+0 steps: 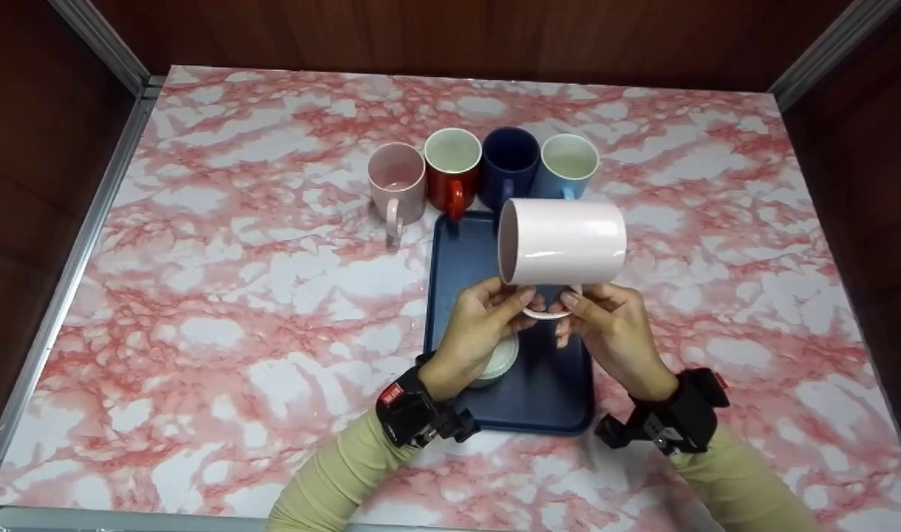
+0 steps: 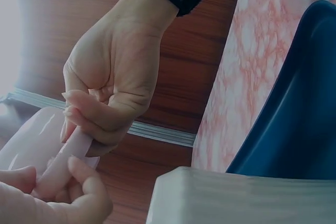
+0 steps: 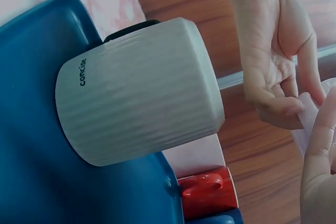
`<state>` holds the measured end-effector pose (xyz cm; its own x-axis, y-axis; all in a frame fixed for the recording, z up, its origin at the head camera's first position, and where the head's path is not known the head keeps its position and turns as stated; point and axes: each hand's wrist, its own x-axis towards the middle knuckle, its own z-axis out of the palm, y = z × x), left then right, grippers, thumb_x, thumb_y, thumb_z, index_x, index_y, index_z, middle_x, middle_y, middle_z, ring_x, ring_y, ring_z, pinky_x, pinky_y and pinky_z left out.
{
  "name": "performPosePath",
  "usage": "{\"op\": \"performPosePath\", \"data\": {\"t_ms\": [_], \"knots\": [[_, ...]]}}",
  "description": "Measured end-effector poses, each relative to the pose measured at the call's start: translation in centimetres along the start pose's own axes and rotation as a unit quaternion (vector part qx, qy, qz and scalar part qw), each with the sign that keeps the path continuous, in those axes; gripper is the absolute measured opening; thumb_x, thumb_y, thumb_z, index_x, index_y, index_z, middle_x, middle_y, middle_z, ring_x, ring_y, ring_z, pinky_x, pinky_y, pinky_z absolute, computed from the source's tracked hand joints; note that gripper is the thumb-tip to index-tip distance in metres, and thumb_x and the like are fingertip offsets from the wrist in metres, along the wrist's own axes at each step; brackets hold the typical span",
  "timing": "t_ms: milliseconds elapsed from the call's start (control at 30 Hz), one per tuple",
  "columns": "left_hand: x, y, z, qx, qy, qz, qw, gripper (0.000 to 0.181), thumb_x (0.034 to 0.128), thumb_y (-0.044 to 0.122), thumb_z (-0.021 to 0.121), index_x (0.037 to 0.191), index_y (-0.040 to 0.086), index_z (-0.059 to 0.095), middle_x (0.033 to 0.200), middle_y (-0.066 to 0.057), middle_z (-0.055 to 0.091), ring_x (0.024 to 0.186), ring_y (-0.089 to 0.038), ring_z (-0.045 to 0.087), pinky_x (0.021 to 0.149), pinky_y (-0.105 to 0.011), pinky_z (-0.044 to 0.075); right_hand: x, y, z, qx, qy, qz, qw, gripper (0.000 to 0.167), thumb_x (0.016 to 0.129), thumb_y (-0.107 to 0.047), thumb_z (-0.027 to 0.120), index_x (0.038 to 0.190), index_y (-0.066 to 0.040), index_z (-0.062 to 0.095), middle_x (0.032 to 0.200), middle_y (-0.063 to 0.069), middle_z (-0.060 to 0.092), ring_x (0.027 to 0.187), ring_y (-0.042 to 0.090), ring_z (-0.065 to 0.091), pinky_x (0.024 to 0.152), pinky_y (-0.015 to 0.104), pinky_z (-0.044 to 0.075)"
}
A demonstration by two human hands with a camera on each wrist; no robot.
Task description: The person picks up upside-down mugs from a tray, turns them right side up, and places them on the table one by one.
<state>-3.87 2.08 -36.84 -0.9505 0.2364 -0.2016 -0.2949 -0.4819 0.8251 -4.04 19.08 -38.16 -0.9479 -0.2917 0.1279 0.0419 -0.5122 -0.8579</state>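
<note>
A pale pink mug (image 1: 568, 240) is held up on its side above the dark blue tray (image 1: 443, 251). Its opening faces left and its handle points toward the person. My left hand (image 1: 468, 336) pinches the handle near the rim end between thumb and fingers. At the handle's other end, my right hand (image 1: 624, 336) pinches it likewise. In the left wrist view, both hands meet on the mug handle (image 2: 63, 166). A white ribbed cup (image 3: 142, 93) marked "concise" stands on the tray, partly hidden by my left hand in the head view.
Behind the tray several mugs stand upright in a row: a pink mug (image 1: 409, 203), a red mug (image 1: 443, 188), a dark blue mug (image 1: 498, 185) and a light blue mug (image 1: 553, 185). Brown wooden panels (image 1: 457, 37) border the marbled table (image 1: 236, 281).
</note>
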Motion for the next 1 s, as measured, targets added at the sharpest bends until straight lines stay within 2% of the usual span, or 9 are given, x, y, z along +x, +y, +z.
{"op": "performPosePath", "data": {"t_ms": [233, 600, 800, 1000], "knots": [[0.01, -0.40, -0.41, -0.001, -0.014, 0.005, 0.9999, 0.012, 0.0898, -0.003, 0.052, 0.098, -0.011, 0.054, 0.077, -0.005, 0.060, 0.070, -0.012, 0.059, 0.067, -0.026, 0.052, 0.13, 0.33, -0.16, 0.023, -0.015, 0.005, 0.9996, 0.017, 0.090, 0.015, 0.040, 0.091, 0.015, 0.058, 0.080, 0.019, 0.064, 0.057, 0.020, 0.061, 0.051, 0.030, 0.051], [-0.10, -0.16, -0.42, -0.009, -0.013, 0.009, 0.9998, 0.009, 0.0909, -0.004, 0.049, 0.096, -0.011, 0.054, 0.075, -0.006, 0.058, 0.068, -0.012, 0.057, 0.065, -0.024, 0.051, 0.33, 0.48, 0.02, -0.021, 0.005, 0.016, 0.9997, 0.015, 0.090, 0.011, 0.046, 0.090, 0.011, 0.061, 0.085, 0.018, 0.065, 0.057, 0.019, 0.061, 0.051, 0.029, 0.051], [-0.03, -0.25, -0.43, -0.013, -0.015, 0.019, 0.9996, 0.010, 0.0914, -0.004, 0.049, 0.093, -0.013, 0.053, 0.072, -0.005, 0.057, 0.067, -0.011, 0.055, 0.063, -0.022, 0.049, 0.36, 0.61, -0.06, -0.073, 0.024, 0.028, 0.9967, 0.011, 0.089, 0.008, 0.051, 0.087, 0.011, 0.061, 0.083, 0.017, 0.066, 0.056, 0.019, 0.061, 0.052, 0.031, 0.051], [-0.02, -0.18, -0.34, -0.011, -0.011, 0.026, 0.9996, 0.011, 0.0911, -0.004, 0.049, 0.091, -0.014, 0.054, 0.071, -0.004, 0.056, 0.067, -0.011, 0.055, 0.062, -0.021, 0.049, 0.42, 0.50, 0.01, -0.153, 0.046, 0.033, 0.9866, 0.017, 0.088, 0.004, 0.055, 0.090, 0.021, 0.056, 0.082, 0.020, 0.065, 0.056, 0.021, 0.061, 0.051, 0.035, 0.052]]}}
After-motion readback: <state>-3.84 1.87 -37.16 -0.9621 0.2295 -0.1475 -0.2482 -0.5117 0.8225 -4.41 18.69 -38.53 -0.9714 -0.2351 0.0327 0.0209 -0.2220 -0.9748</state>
